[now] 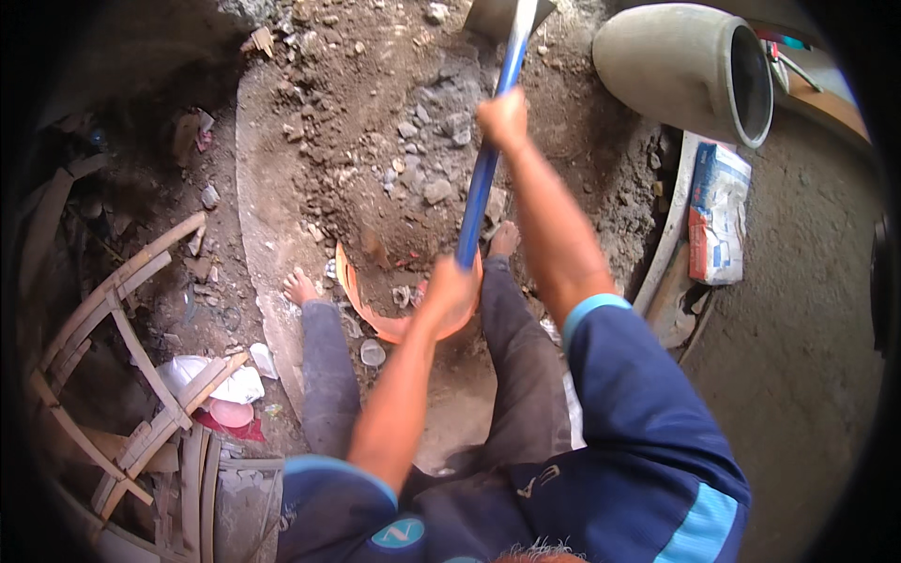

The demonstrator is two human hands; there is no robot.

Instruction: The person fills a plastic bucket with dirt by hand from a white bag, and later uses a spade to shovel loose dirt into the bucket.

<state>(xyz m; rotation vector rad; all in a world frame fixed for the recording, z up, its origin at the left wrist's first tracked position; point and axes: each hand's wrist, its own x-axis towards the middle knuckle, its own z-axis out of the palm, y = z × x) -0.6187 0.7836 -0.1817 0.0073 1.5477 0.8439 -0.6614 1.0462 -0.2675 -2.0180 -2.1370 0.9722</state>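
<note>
My right hand (504, 118) is fully closed around the blue hoe handle (485, 169), high up. My left hand (449, 293) grips its lower end, directly above the orange basin (361, 302) of rubble (404, 150).

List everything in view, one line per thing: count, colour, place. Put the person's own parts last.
Tool with long handle: one, blue handle, centre, blade end at top edge.
Pan: one, orange, between the feet, holding soil.
Soil and rubble heap: one, brown-grey, upper centre.
Pipe: one, grey, upper right, lying on its side.
Sack: one, white with blue and red, right.
Bamboo frame: one, tan, lower left.
Left hand: gripping the handle low.
Right hand: gripping the handle higher.
Bare feet: two, beside the pan.
</note>
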